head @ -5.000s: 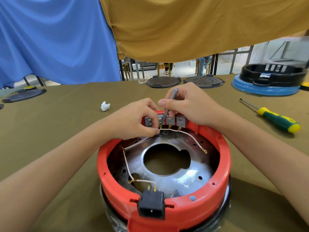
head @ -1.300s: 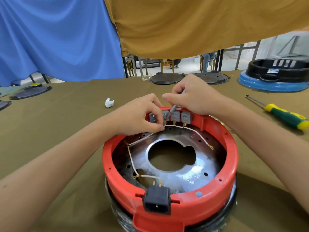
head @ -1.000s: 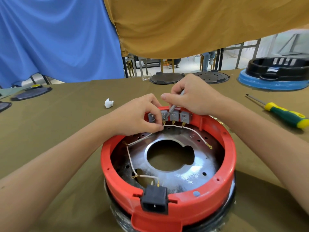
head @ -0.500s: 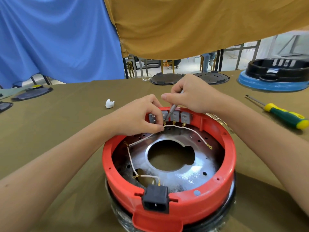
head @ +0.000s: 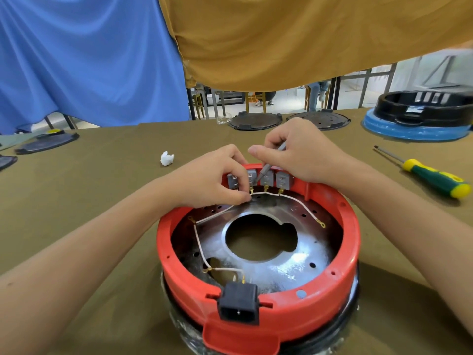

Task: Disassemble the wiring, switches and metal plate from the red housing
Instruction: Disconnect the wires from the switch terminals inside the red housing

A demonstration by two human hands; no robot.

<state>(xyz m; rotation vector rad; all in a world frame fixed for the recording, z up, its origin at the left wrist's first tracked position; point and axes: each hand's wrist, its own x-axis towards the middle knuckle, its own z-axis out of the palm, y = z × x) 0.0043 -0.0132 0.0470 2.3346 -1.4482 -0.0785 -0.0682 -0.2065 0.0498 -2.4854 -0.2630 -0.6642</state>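
The round red housing (head: 340,275) sits in front of me on the table. Inside lies the shiny metal plate (head: 289,267) with a large centre hole. White wiring (head: 198,239) runs along the plate from the black power socket (head: 239,307) to a row of grey switches (head: 281,180) on the far wall. My left hand (head: 212,180) pinches the wire at a brass terminal under the switches. My right hand (head: 299,155) grips a thin grey tool (head: 266,170) whose tip points down between the switches.
A green and yellow screwdriver (head: 432,176) lies to the right. A blue and black housing (head: 419,116) stands at the far right, black round plates (head: 256,121) at the back, a white crumpled scrap (head: 167,158) to the left, dark parts (head: 46,143) far left.
Both hands stay at the switch row with only slight shifts. The grey tool has sunk lower into my right hand than five seconds ago.
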